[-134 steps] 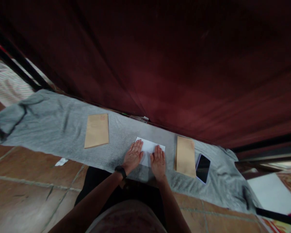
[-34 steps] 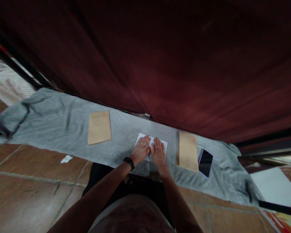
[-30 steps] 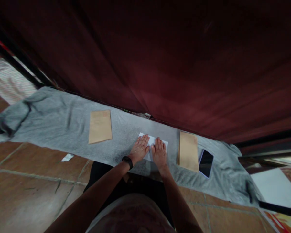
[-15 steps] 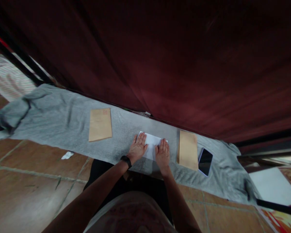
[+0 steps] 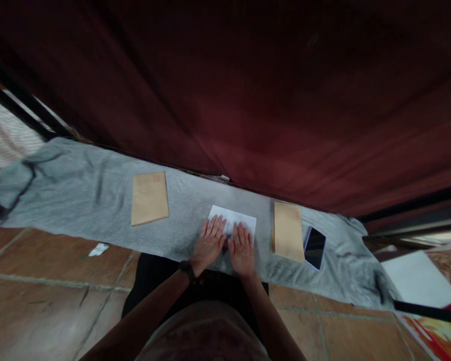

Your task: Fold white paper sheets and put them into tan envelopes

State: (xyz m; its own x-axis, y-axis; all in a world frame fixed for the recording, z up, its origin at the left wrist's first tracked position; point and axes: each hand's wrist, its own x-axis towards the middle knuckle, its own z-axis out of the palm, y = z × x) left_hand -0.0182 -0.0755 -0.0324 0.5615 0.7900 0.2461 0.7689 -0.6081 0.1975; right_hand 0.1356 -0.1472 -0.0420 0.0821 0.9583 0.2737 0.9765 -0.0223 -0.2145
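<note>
A sheet of white paper (image 5: 233, 216) lies on the grey cloth (image 5: 190, 193) in front of me, its lower part covered by my hands. My left hand (image 5: 209, 241) rests flat on its left side, fingers stretched out and pointing away from me. On the right side of the paper, my right hand (image 5: 242, 249) also lies flat with extended fingers. The thumbs are close together near the lower edge. A brown envelope (image 5: 149, 199) lies to the left, and a small stack of brown envelopes (image 5: 288, 231) to the right.
Right beside the envelope stack is a phone (image 5: 315, 248) with a dark screen. A dark red panel (image 5: 248, 110) rises along the cloth's far edge. A white scrap (image 5: 98, 249) lies on the tiled floor (image 5: 48, 260). A white board (image 5: 417, 278) is at the far right.
Both hands have slid toward me over the paper and come closer together, uncovering its upper part. The whole view has shifted slightly.
</note>
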